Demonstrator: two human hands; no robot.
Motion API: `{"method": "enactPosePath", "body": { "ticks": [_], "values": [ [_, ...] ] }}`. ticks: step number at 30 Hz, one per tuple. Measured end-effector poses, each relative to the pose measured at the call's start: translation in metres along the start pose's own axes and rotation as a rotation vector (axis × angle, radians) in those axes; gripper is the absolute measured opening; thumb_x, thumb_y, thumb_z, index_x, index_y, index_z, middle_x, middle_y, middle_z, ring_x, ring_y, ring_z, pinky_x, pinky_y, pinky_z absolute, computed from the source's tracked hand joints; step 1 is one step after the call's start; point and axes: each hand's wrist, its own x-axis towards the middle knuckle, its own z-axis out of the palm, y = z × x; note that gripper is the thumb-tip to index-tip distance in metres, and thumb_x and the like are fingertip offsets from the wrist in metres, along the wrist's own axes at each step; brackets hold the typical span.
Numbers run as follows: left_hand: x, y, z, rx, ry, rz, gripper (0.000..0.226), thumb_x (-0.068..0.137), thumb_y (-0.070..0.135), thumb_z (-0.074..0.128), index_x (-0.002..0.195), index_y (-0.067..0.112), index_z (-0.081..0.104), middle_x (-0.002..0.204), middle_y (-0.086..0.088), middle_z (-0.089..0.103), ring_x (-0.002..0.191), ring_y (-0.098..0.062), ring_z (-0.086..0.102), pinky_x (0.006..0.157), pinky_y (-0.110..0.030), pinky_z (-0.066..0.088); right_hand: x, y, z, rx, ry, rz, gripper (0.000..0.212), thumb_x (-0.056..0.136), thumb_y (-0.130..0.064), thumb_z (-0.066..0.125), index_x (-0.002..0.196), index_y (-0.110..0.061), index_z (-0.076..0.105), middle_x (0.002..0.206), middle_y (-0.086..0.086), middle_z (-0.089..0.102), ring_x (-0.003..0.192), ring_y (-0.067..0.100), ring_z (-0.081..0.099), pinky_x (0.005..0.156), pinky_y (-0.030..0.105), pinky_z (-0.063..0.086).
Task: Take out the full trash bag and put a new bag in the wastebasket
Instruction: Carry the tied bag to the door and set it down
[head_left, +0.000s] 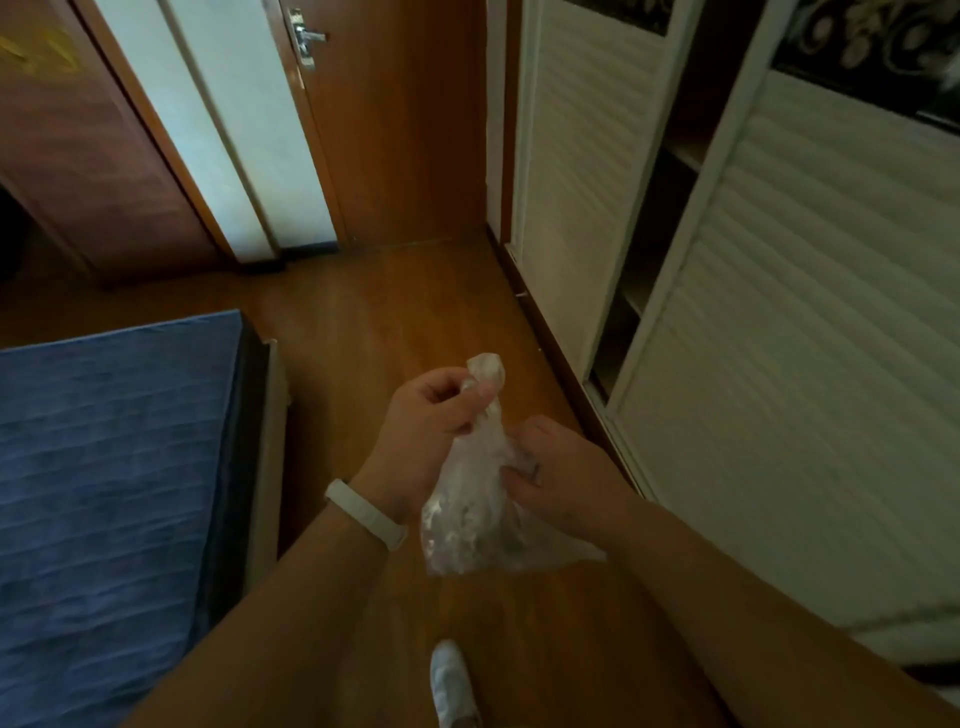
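A thin clear plastic trash bag (470, 512) hangs in front of me over the wooden floor, with some pale contents showing through it. My left hand (426, 423), with a white band at the wrist, pinches the bag's twisted top, whose end pokes out above the fingers. My right hand (558, 475) grips the bag's side a little lower, to the right. No wastebasket is in view.
A bed with a blue cover (104, 467) fills the left. A white louvred wardrobe (779, 338) with a partly open sliding door runs along the right. A wooden door (395, 130) stands ahead. My white shoe (452, 680) shows on the floor below.
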Motion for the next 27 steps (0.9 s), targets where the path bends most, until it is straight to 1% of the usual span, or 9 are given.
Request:
{"method": "enactPosePath", "body": {
  "ticks": [4,6,8,11,14,17,21,24,27],
  "values": [
    [0.064,0.011,-0.046,-0.054,-0.023,-0.030,0.020,0.082,0.036,0.074,0.079,0.017,0.069,0.079,-0.008,0.060,0.074,-0.025,0.056,0.075,-0.041,0.050,0.083,-0.001,0.009,-0.037,-0.001,-0.008,0.030,0.086,-0.051,0.050,0.112,-0.036,0.048,0.098,-0.018,0.049,0.082,0.000,0.048,0.064,0.009,0.035],
    [0.096,0.021,-0.066,-0.051,-0.035,0.001,0.023,0.080,0.039,0.076,0.078,0.016,0.069,0.078,-0.008,0.060,0.074,-0.026,0.055,0.075,-0.040,0.050,0.120,0.000,0.011,-0.047,0.020,-0.003,0.031,0.086,-0.050,0.051,0.114,-0.036,0.047,0.100,-0.016,0.051,0.083,0.001,0.050,0.065,0.018,0.044],
    [0.125,0.027,-0.085,-0.041,-0.036,0.027,0.028,0.075,0.042,0.078,0.077,0.016,0.068,0.079,-0.010,0.058,0.077,-0.027,0.054,0.076,-0.041,0.049,0.151,0.001,0.014,-0.043,0.030,-0.017,0.032,0.087,-0.049,0.051,0.115,-0.036,0.047,0.100,-0.016,0.050,0.084,0.002,0.049,0.067,0.023,0.046],
    [0.165,0.031,-0.110,-0.031,-0.022,0.053,0.032,0.072,0.047,0.079,0.076,0.017,0.068,0.075,-0.003,0.060,0.072,-0.020,0.058,0.071,-0.033,0.052,0.190,0.005,0.021,-0.044,0.028,-0.029,0.033,0.088,-0.050,0.051,0.117,-0.036,0.046,0.102,-0.016,0.051,0.086,0.002,0.051,0.070,0.025,0.048],
    [0.205,0.029,-0.131,-0.002,-0.021,0.060,0.026,0.074,0.045,0.078,0.076,0.020,0.070,0.073,0.002,0.064,0.070,-0.014,0.061,0.067,-0.026,0.052,0.233,0.014,0.028,-0.028,0.012,-0.032,0.034,0.089,-0.051,0.051,0.119,-0.037,0.046,0.103,-0.021,0.047,0.088,0.000,0.050,0.071,0.023,0.047],
    [0.246,0.026,-0.149,-0.022,-0.012,0.026,0.017,0.077,0.039,0.077,0.076,0.023,0.071,0.074,0.003,0.066,0.071,-0.015,0.064,0.068,-0.028,0.052,0.275,0.027,0.038,0.017,-0.020,-0.036,0.033,0.089,-0.051,0.051,0.119,-0.038,0.046,0.103,-0.022,0.047,0.089,-0.001,0.050,0.071,0.021,0.046],
    [0.302,0.023,-0.170,-0.029,0.027,-0.005,0.016,0.077,0.037,0.077,0.073,0.023,0.069,0.074,0.000,0.063,0.071,-0.019,0.061,0.071,-0.036,0.053,0.341,0.051,0.056,0.052,-0.062,-0.072,0.033,0.089,-0.051,0.050,0.119,-0.037,0.046,0.101,-0.020,0.046,0.086,0.000,0.049,0.067,0.021,0.042],
    [0.349,0.026,-0.188,-0.082,0.090,-0.036,0.020,0.075,0.033,0.079,0.073,0.017,0.067,0.075,-0.005,0.060,0.070,-0.022,0.057,0.070,-0.037,0.052,0.402,0.067,0.063,0.082,-0.110,-0.101,0.039,0.090,-0.051,0.048,0.125,-0.032,0.047,0.111,-0.012,0.053,0.094,0.007,0.053,0.074,0.028,0.049],
    [0.398,0.041,-0.203,-0.227,0.124,-0.091,0.024,0.074,0.028,0.081,0.082,0.011,0.066,0.076,-0.006,0.061,0.069,-0.020,0.061,0.068,-0.034,0.054,0.465,0.079,0.064,0.095,-0.127,-0.103,0.042,0.091,-0.052,0.047,0.128,-0.033,0.045,0.117,-0.012,0.053,0.099,0.009,0.054,0.078,0.029,0.048]
  ]
}}
